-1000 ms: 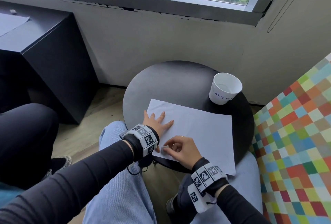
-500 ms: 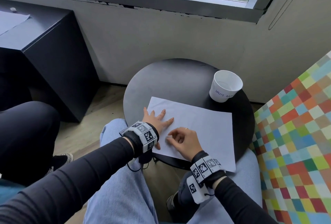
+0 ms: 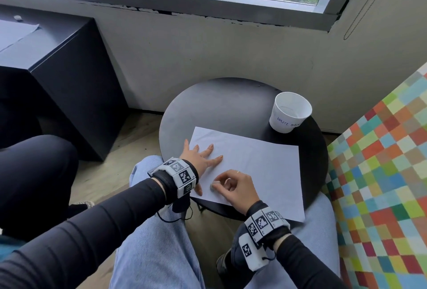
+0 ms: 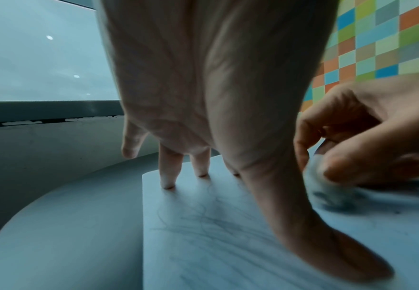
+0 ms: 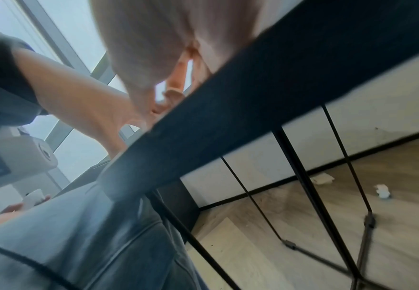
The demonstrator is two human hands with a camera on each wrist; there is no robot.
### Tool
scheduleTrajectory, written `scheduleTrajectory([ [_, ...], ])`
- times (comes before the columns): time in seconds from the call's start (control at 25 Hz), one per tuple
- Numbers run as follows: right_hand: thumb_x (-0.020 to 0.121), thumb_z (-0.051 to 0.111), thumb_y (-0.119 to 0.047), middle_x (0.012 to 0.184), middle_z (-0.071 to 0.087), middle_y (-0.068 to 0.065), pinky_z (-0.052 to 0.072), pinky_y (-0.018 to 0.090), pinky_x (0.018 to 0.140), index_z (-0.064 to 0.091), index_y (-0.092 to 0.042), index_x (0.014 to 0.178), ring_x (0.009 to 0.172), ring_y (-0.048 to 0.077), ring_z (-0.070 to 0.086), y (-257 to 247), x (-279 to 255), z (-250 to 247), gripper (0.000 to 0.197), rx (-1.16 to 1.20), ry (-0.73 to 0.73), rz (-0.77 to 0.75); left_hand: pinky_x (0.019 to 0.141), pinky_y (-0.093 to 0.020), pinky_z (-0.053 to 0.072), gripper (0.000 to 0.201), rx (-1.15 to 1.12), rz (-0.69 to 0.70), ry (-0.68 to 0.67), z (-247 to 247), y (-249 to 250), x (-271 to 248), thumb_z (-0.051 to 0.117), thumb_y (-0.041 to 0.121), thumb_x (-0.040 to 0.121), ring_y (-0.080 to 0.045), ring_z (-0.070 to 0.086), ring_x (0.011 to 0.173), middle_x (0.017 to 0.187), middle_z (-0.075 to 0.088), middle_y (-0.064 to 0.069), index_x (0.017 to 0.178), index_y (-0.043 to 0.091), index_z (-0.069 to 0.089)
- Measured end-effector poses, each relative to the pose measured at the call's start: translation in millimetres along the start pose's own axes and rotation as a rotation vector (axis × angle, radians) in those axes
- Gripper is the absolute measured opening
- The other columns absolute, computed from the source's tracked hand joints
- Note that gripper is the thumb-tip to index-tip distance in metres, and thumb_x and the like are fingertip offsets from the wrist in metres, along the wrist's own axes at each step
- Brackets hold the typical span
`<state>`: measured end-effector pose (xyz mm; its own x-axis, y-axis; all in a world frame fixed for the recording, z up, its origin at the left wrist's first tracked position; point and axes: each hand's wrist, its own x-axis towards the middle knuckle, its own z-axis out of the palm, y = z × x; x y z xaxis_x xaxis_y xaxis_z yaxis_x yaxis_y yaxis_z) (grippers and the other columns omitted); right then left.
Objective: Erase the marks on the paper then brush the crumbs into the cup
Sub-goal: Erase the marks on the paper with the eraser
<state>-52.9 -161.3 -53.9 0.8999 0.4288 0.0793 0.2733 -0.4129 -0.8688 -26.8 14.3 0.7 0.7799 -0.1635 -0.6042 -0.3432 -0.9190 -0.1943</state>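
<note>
A white sheet of paper [image 3: 258, 168] lies on the round black table [image 3: 221, 108], its near right corner hanging over the edge. My left hand [image 3: 201, 159] lies flat on the paper's left end, fingers spread. Faint pencil scribbles [image 4: 211, 221] show beside its thumb in the left wrist view. My right hand [image 3: 231, 187] pinches a small white eraser [image 3: 216, 185] and presses it on the paper near the front edge; the eraser [image 4: 327, 188] looks blurred there. A white paper cup [image 3: 290, 112] labelled in blue stands at the table's far right.
A dark cabinet [image 3: 57, 76] stands to the left under the window. A checkered multicolour seat [image 3: 381, 184] is close on the right. My knees in jeans [image 3: 157, 242] sit under the table's near edge. Thin black table legs [image 5: 300, 176] and wooden floor show below.
My right hand with the eraser has shifted a little across the paper near its front edge. The left hand stays flat on the sheet.
</note>
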Motion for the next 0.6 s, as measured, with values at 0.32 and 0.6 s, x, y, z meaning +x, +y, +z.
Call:
scheduleTrajectory([
  [0.32,0.078,0.077,-0.024,0.076,0.068,-0.007,0.044,0.014,0.062,0.073,-0.015,0.080,0.061,0.007,0.055,-4,12,-2,0.010,-0.076,-0.075,0.020,0.111,-0.071,0.001,0.131,0.037,-0.023,0.003,-1,3,3,0.077,0.065,0.068,-0.044,0.007,0.149,0.163,-0.020,-0.008,0.153,0.040,-0.019],
  [0.6,0.079,0.075,-0.025,0.071,0.066,-0.008,0.037,0.006,0.061,0.072,-0.017,0.078,0.060,-0.002,0.053,-13,14,-5,0.009,-0.171,-0.052,0.073,0.112,-0.072,0.001,0.130,0.038,-0.035,-0.013,-3,5,1,0.077,0.064,0.070,-0.044,0.008,0.149,0.163,-0.021,-0.006,0.152,0.040,-0.020],
])
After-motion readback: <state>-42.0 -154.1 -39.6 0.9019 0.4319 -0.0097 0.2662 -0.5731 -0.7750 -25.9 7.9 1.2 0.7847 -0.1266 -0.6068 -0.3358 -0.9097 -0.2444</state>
